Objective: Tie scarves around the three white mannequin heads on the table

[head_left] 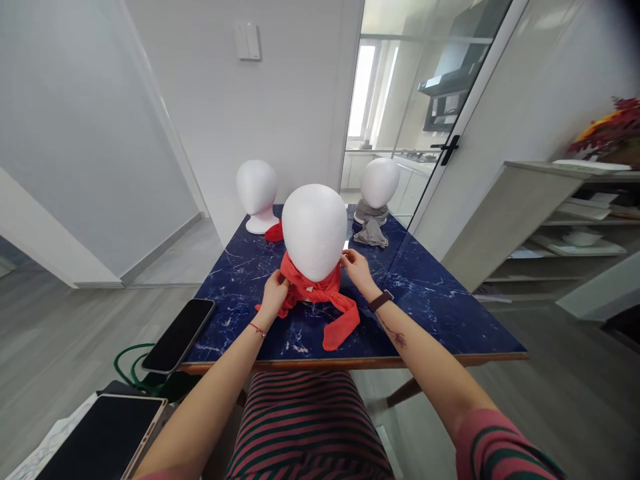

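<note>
A white foam mannequin head (315, 230) stands on the dark blue marble table (435, 300) in front of me. A red scarf (320, 297) is wrapped round its neck, with one loose end trailing toward the table's front edge. My left hand (275, 292) grips the scarf at the left side of the neck, fingers closed on the cloth. My right hand (356, 267) pinches the scarf at the right side of the neck. A dark watch sits on my right wrist and a red string on my left.
Two more white foam heads stand at the back: the left one (257, 193) with red cloth at its base, the right one (379, 187) wearing a grey scarf (371, 227). A phone (179, 335) overhangs the table's left corner. A tablet (103, 437) lies lower left; shelves stand right.
</note>
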`<state>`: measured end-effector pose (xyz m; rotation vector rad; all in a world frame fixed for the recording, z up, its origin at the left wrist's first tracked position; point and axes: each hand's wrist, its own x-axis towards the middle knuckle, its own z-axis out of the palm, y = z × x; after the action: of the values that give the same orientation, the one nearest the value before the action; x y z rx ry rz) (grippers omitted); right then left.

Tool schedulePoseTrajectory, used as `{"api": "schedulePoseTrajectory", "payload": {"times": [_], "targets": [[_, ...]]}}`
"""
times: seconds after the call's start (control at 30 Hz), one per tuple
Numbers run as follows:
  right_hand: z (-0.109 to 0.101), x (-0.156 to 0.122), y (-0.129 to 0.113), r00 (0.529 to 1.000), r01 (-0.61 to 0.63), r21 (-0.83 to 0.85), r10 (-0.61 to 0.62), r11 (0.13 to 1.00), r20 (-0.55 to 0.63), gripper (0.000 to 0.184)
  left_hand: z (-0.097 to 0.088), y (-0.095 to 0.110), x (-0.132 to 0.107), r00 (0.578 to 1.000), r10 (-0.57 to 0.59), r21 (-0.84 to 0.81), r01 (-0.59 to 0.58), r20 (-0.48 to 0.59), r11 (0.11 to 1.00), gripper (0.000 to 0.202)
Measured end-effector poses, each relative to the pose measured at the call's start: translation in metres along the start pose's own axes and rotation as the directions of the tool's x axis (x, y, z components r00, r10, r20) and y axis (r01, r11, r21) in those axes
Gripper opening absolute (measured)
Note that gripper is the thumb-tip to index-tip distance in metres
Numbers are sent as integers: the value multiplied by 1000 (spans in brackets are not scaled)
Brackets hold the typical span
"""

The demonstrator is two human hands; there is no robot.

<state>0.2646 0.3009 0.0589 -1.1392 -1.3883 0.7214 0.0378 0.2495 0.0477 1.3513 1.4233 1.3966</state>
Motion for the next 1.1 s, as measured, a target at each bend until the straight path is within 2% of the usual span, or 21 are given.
{"api": "schedulePoseTrajectory", "payload": {"times": [0.1,0.2,0.37,0.53,0.73,0.83,0.93,1.0,1.1], "targets": [[19,3,11,999,29,28,-30,999,29,31,4,-6,3,999,29,-111,-24,44,994,29],[26,-2,22,999,27,39,-28,999,24,32,5,-12,2,998,40,-143,-33,45,989,32],[20,-1,30,998,45,-22,-44,999,50,29,10,-13,2,999,39,-60,-39,0,997,31],[18,5,26,991,119,-77,-114,990,68,16,12,-7,-2,1000,23,43,-23,-13,999,23],[9,4,15,965,263,-345,-244,901,97,16,7,-4,-4,997,15,148,-3,-77,989,18],[4,4,8,968,241,-499,-240,833,67,16,2,-7,-2,989,11,235,24,-146,972,13],[3,2,4,974,201,-578,-225,791,31,16,-2,-9,1,967,-20,256,88,-254,963,18],[4,0,5,978,183,-555,-207,811,21,15,-3,-10,1,959,-20,244,92,-282,965,19],[6,-2,11,992,114,-380,-128,918,-12,24,-2,-9,-1,961,62,218,-1,-271,976,13]]}}
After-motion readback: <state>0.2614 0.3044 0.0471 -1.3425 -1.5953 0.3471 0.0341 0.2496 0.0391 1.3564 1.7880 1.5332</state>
